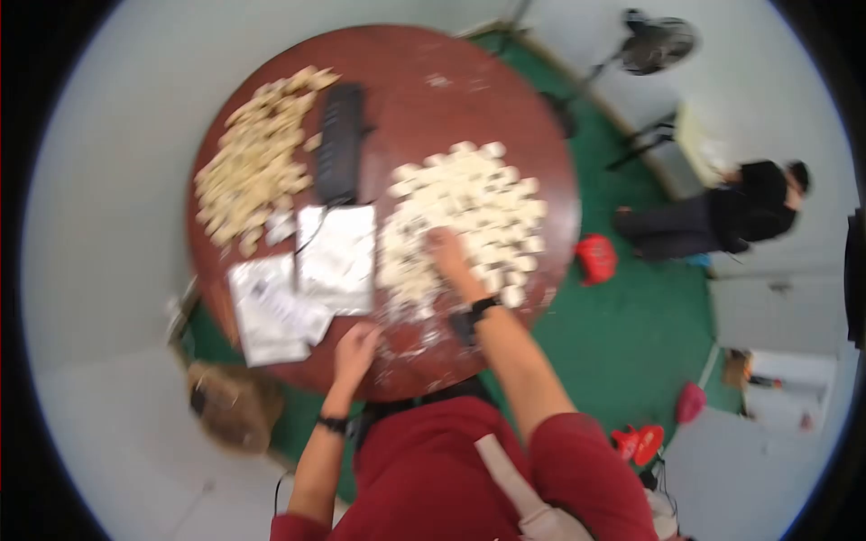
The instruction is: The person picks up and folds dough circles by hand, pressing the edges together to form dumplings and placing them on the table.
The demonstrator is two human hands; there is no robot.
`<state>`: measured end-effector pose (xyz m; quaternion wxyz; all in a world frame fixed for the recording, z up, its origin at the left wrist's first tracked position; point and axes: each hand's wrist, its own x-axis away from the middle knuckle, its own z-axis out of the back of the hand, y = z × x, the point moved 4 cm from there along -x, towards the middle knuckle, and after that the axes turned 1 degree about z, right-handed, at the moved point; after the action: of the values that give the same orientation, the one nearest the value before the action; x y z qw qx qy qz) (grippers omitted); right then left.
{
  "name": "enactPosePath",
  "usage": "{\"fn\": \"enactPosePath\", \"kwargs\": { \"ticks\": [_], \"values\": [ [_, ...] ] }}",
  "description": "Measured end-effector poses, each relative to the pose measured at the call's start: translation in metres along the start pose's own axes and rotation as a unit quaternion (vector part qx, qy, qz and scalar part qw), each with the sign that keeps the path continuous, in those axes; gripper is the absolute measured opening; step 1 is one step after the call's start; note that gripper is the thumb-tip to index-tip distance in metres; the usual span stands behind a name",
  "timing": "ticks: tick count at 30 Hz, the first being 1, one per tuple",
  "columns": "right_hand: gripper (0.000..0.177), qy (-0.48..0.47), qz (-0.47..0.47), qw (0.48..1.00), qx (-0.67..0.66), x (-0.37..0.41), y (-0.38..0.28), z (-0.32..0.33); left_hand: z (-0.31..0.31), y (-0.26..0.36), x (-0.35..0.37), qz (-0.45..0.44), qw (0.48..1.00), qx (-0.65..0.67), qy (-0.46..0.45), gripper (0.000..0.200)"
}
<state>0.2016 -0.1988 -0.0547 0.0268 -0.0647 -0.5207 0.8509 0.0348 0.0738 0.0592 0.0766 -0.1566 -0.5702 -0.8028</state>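
Note:
My right hand (446, 248) reaches over a wide spread of small pale pieces (478, 194), which look like dough, on the round red-brown table (424, 99). Its fingers are down among the pieces and smeared by motion. Near the table's front edge, my left hand (358, 345) has its fingers curled together, just below a silver foil bag (336, 257). What it may hold is hidden. White powder (410, 341) is scattered on the tabletop between my hands. A small dark object (463, 327) lies beside my right wrist.
Another heap of longer pale pieces (257, 162) covers the table's left side, beside a long black device (340, 144). A second foil bag (262, 316) carries papers. At right are a red stool (596, 260), a standing fan (658, 45) and a person (749, 207) in dark clothes.

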Motion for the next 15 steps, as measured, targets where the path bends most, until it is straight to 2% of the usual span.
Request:
{"fn": "enactPosePath", "kwargs": {
  "ticks": [1,2,3,5,7,8,10,11,12,13,14,15],
  "values": [
    [0.017,-0.04,-0.025,0.999,-0.008,0.004,-0.027,0.02,-0.007,-0.02,-0.013,0.038,0.998,0.044,-0.007,0.024],
    [0.014,-0.041,-0.017,0.997,0.062,0.009,-0.031,0.035,-0.004,0.005,-0.02,-0.006,0.998,-0.05,0.038,0.022],
    [0.011,-0.044,-0.054,0.992,0.11,0.015,-0.063,0.051,-0.007,0.0,-0.033,-0.007,0.999,-0.022,0.038,0.022],
    [0.01,-0.026,-0.029,0.995,0.09,0.037,-0.056,0.055,-0.008,0.019,-0.056,0.001,0.998,-0.025,0.052,0.018],
    [0.011,-0.065,-0.069,0.989,0.116,0.056,-0.065,0.069,-0.015,0.036,-0.081,-0.059,0.994,-0.06,0.071,0.013],
    [0.012,-0.067,-0.054,0.989,0.12,0.069,-0.063,0.07,-0.021,0.034,-0.096,-0.1,0.988,-0.076,0.089,0.01],
    [0.015,-0.08,-0.024,0.987,0.139,0.094,-0.05,0.063,-0.033,0.034,-0.123,-0.158,0.972,-0.149,0.088,0.019],
    [0.017,-0.172,-0.054,0.966,0.185,0.103,-0.046,0.058,-0.04,0.036,-0.133,-0.141,0.967,-0.202,0.064,0.022],
    [0.018,-0.181,-0.116,0.961,0.176,0.112,-0.051,0.053,-0.048,0.003,-0.154,-0.218,0.95,-0.214,0.062,0.03],
    [0.018,-0.152,-0.098,0.977,0.108,0.122,-0.058,0.055,-0.055,-0.018,-0.17,-0.256,0.931,-0.251,0.064,0.04],
    [0.017,-0.159,-0.101,0.98,0.064,0.129,-0.044,0.048,-0.062,-0.036,-0.185,-0.219,0.93,-0.293,0.045,0.048],
    [0.016,-0.128,-0.081,0.988,0.024,0.138,-0.032,0.042,-0.064,-0.059,-0.202,-0.254,0.918,-0.302,0.023,0.053]
  ]
}}
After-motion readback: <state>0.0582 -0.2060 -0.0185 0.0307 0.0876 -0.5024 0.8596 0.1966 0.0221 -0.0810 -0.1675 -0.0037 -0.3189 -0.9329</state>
